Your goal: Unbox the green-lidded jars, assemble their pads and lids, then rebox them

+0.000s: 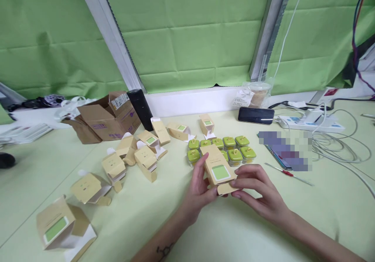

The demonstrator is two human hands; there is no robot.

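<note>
A small tan cardboard box [215,160] with a green square on its face is tilted in front of me, held by both hands. My left hand [197,189] closes round its left side, thumb on the upper edge. The fingers of my right hand [258,187] pinch the end flap, which stands open towards me. Just behind the box, several small clear jars with green lids [235,155] stand in two rows; the box hides some of them. What is inside the box cannot be seen.
Opened tan boxes [88,187] lie scattered on the left. Behind them are a large brown carton [108,115] and a black cylinder [140,108]. On the right lie a black phone [256,115], a red-handled screwdriver [288,173], a power strip [312,123] and tangled cables [342,146].
</note>
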